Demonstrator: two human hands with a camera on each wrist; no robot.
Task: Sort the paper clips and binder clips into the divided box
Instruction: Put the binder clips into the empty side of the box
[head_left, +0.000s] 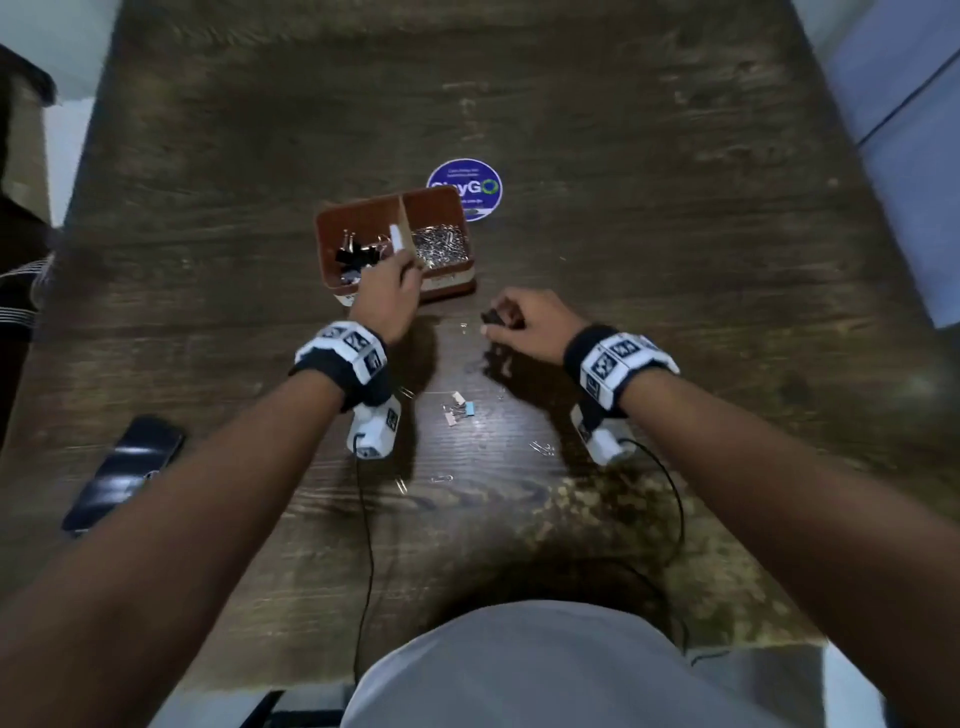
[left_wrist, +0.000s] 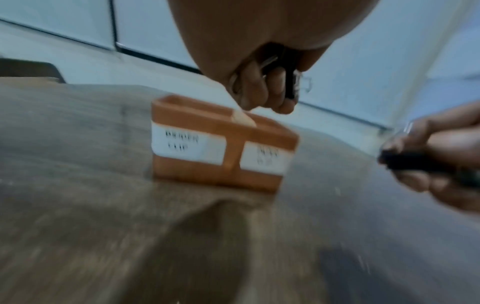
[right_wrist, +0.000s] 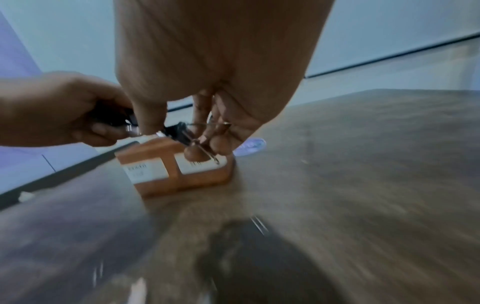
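The divided box (head_left: 332, 223), brown with 2 compartments, sits on the wooden table (head_left: 623, 156) at the centre of the head view. Its 9 o'clock compartment holds black binder clips (head_left: 353, 254); its 3 o'clock compartment holds a heap of silver paper clips (head_left: 441, 244). 2 white labels cover its near wall.

The left hand (head_left: 387, 296) hovers at the box's 6 o'clock rim, over the divider, fingers curled around a black binder clip (left_wrist: 289, 82), which the left wrist view shows between its fingertips. The right hand (head_left: 530, 322) is at 4 o'clock from the box, above the table, fingers curled and pinching another black binder clip (right_wrist: 176, 130) with wire handles; thin wire clips also seem caught in these fingers, though blur hides the detail.

Towards 6 o'clock from the box, small pastel binder clips (head_left: 460, 408) lie between the wrists, with loose paper clips (head_left: 543, 448) scattered near them. A round blue sticker (head_left: 475, 179) lies at 1 o'clock behind the box. A dark phone (head_left: 124, 470) rests at 8 o'clock
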